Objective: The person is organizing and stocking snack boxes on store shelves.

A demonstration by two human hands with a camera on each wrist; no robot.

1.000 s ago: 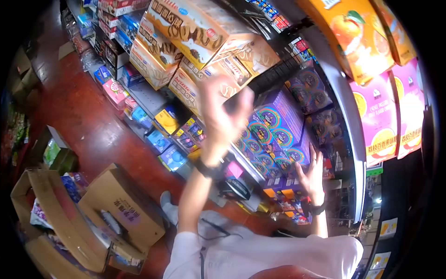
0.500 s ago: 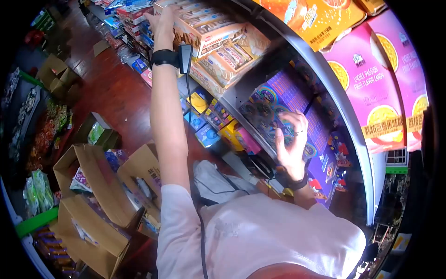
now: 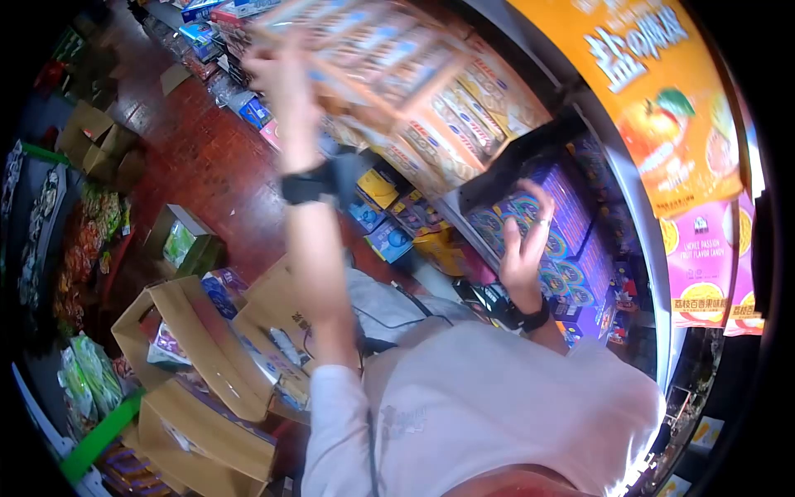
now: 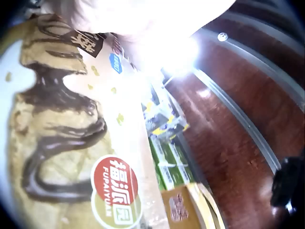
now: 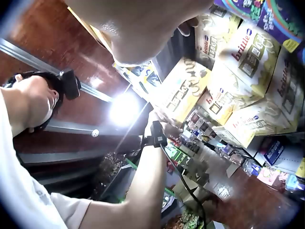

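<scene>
My left hand [image 3: 286,87], blurred, is right at the left end of a top display carton of wrapped brittle snacks [image 3: 377,58]. The left wrist view has the printed carton [image 4: 62,129] filling its left side, the hand [image 4: 114,16] along its upper edge. From the right wrist, the left hand [image 5: 159,125] overlaps the lower end of a tilted brittle carton [image 5: 183,90]; I cannot tell whether its fingers are curled round it. My right hand [image 3: 526,248] hovers by purple boxes with round rainbow labels [image 3: 567,240], thumb and forefinger spread, holding nothing.
More brittle cartons [image 3: 464,124] stand beside and under the top one. Orange candy bags [image 3: 654,108] and pink candy bags [image 3: 700,265] hang at right. Opened cardboard boxes [image 3: 199,348] stand on the red floor [image 3: 178,157] at lower left. A cable [image 5: 186,181] trails from the left wrist.
My left hand has swung from in front of me to the top carton's left end, with that carton now lying further right in view. My right hand has come off the purple boxes.
</scene>
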